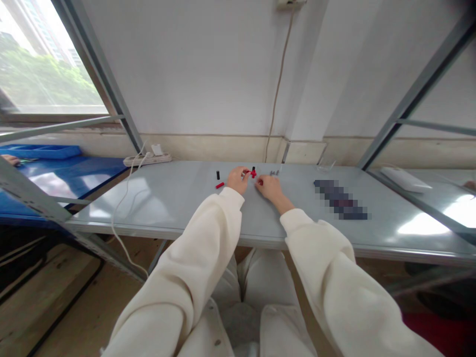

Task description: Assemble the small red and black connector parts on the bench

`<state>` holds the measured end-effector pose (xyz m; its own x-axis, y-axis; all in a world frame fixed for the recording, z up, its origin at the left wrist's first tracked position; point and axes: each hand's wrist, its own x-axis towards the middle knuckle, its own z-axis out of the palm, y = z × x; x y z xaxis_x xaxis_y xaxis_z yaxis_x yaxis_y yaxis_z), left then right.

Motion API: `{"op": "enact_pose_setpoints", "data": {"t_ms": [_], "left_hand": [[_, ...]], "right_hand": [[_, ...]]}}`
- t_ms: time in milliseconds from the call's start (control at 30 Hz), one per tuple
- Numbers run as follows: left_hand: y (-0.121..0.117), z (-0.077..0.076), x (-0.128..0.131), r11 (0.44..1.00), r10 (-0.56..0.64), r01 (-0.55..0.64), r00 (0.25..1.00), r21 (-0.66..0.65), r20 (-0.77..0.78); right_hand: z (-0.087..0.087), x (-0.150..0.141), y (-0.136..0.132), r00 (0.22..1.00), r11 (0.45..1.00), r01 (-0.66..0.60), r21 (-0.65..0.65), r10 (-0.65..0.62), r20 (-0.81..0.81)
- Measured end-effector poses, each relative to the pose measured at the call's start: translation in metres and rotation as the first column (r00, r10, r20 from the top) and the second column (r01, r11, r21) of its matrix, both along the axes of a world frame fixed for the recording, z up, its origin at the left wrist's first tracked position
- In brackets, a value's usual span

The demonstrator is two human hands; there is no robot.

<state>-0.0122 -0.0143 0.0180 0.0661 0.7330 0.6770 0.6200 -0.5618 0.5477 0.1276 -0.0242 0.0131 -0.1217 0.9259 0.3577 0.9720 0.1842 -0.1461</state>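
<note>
My left hand [238, 179] is closed in a pinch on a small red cross-shaped part [253, 174], with a black piece [253, 168] at its top. Just to the right, my right hand [269, 186] rests low over the table with its fingers pressed together; whatever they hold is too small to name. Left of my left hand stands a short black cylinder [218, 175], and a red cylinder [220, 185] lies in front of it. Several small grey pieces [274, 173] sit behind my right hand.
The grey table [178, 198] runs along a white wall. At its back left lies a power strip [148, 158] with a cable hanging over the front edge. A blurred-out dark object [340, 199] is on the right. Another person's hand [11, 159] shows at the far left.
</note>
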Motion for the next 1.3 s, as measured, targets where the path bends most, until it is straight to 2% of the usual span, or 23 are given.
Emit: {"op": "enact_pose_setpoints", "data": {"t_ms": [133, 433, 533, 700, 867, 967, 1067, 1100, 1167, 1300], "left_hand": [[-0.003, 0.004, 0.0, 0.998, -0.061, 0.061, 0.997, 0.002, 0.057], [-0.008, 0.01, 0.0, 0.975, -0.165, 0.188, 0.971, -0.119, 0.175], [-0.007, 0.009, 0.0, 0.969, -0.175, 0.193, 0.977, -0.153, 0.126], [-0.003, 0.001, -0.001, 0.965, -0.195, 0.18, 0.979, -0.19, -0.062], [-0.003, -0.003, 0.001, 0.962, -0.206, 0.186, 0.975, -0.202, -0.081], [-0.002, 0.0, 0.0, 0.971, -0.191, 0.186, 0.981, -0.15, -0.017], [0.001, 0.006, -0.009, 0.992, -0.09, 0.106, 0.976, -0.071, 0.201], [0.003, 0.009, -0.013, 0.996, -0.046, 0.068, 0.951, -0.061, 0.307], [0.006, 0.014, -0.023, 0.996, 0.03, 0.016, 0.855, -0.085, 0.518], [0.01, 0.021, -0.038, 0.981, 0.15, 0.014, 0.58, -0.194, 0.801]], "right_hand": [[0.002, 0.001, -0.002, 0.998, 0.999, -0.029, 0.014, 0.028, 0.048], [0.005, 0.001, -0.007, 0.995, 0.998, -0.042, 0.04, 0.038, 0.097], [0.008, 0.0, -0.009, 0.996, 0.999, -0.04, 0.024, 0.038, 0.077], [0.01, -0.004, -0.013, 0.997, 0.998, -0.049, 0.04, 0.046, 0.059], [0.01, -0.004, -0.014, 0.997, 0.996, -0.065, 0.055, 0.063, 0.031], [0.008, -0.004, -0.012, 0.997, 0.997, -0.07, 0.042, 0.071, -0.03], [0.007, -0.006, -0.009, 0.987, 0.995, -0.104, 0.006, 0.104, -0.123], [0.006, -0.007, -0.008, 0.981, 0.993, -0.118, -0.01, 0.115, -0.155], [0.007, -0.014, -0.006, 0.968, 0.989, -0.14, -0.038, 0.129, -0.216], [0.011, -0.037, 0.001, 0.937, 0.98, -0.189, -0.071, 0.158, -0.311]]}}
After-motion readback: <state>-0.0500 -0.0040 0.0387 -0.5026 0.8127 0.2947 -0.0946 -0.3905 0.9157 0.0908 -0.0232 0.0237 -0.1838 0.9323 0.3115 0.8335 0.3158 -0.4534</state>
